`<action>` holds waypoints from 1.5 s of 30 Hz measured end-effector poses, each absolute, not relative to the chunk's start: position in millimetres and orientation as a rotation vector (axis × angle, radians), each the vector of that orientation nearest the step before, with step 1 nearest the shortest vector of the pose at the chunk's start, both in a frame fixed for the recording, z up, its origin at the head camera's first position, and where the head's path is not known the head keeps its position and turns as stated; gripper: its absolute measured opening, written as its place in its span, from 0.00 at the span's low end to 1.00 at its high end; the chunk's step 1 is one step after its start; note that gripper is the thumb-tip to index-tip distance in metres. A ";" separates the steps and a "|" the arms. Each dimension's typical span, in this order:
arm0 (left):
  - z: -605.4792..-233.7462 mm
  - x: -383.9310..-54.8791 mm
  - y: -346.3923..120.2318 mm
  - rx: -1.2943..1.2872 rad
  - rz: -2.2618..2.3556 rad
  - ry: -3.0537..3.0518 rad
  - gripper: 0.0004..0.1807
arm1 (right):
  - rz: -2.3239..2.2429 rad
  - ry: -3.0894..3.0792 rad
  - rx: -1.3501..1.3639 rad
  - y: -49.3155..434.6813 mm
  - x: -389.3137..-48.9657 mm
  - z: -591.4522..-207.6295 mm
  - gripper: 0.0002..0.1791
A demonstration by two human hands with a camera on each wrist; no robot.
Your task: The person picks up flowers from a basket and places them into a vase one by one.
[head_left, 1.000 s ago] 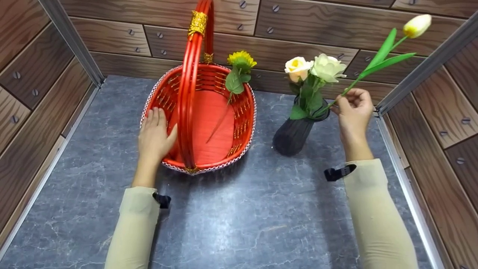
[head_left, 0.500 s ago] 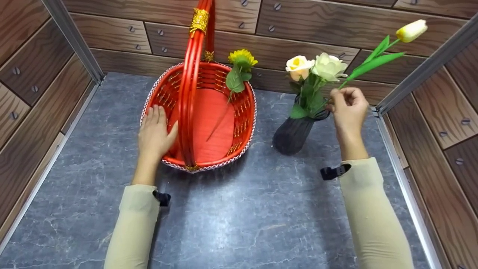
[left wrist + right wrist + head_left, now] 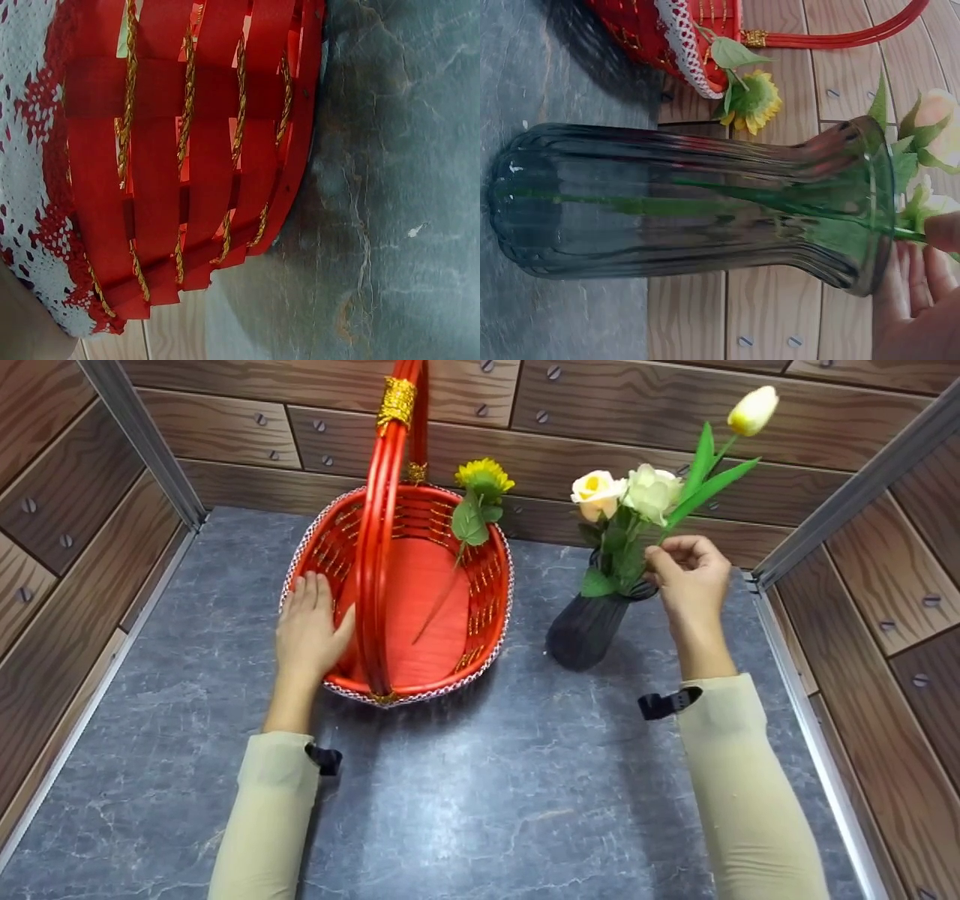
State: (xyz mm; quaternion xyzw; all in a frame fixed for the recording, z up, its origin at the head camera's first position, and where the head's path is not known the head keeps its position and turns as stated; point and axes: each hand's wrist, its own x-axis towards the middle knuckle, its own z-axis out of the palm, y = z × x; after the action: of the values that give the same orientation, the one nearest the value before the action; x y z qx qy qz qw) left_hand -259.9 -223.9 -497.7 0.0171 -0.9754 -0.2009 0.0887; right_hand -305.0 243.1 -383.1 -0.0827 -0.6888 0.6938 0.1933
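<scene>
My left hand (image 3: 306, 630) rests on the left rim of a red woven basket (image 3: 427, 607), fingers straight and thumb beside the tall handle. In the left wrist view, the basket's outer wall (image 3: 157, 150) fills most of the left side. My right hand (image 3: 694, 596) pinches the green stem of a white-and-yellow tulip (image 3: 753, 411) just above the mouth of a dark glass vase (image 3: 587, 630). Through the vase's ribbed glass (image 3: 705, 202) in the right wrist view, green stems show inside. A peach rose (image 3: 598, 495) and a pale green-white flower (image 3: 652, 493) stand in the vase.
A yellow sunflower (image 3: 484, 480) leans in the basket, its head over the back right rim. Wood-patterned walls (image 3: 600, 405) surround the grey marbled surface (image 3: 450, 795) on the left, back and right.
My right hand has shifted slightly left with the tulip, whose head has swung left and now stands more upright near the other flowers. My left hand and the basket stay in place.
</scene>
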 end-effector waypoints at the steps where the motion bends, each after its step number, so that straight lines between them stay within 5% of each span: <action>1: -497.5 -259.7 -223.9 0.049 -0.599 -2.904 0.42 | 1.942 -1.957 -0.228 244.0 -304.0 -381.8 0.10; 18: -497.0 -259.2 -223.6 0.037 -0.569 -2.893 0.42 | 2.009 -1.940 -0.189 246.5 -300.9 -379.1 0.14; 34: -494.4 -258.5 -224.3 0.039 -0.580 -2.939 0.42 | 1.185 -2.533 -0.161 266.9 -281.8 -367.6 0.20; 45: -494.6 -258.2 -224.0 0.035 -0.584 -2.922 0.42 | 1.529 -2.261 -0.127 266.8 -271.2 -368.1 0.17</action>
State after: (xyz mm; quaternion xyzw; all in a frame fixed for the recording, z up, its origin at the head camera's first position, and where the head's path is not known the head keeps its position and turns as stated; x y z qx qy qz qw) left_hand -258.2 -224.0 -494.6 0.0117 -0.9773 -0.1953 0.0809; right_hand -271.2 266.8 -368.1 -0.0455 -0.8103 0.5479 0.2031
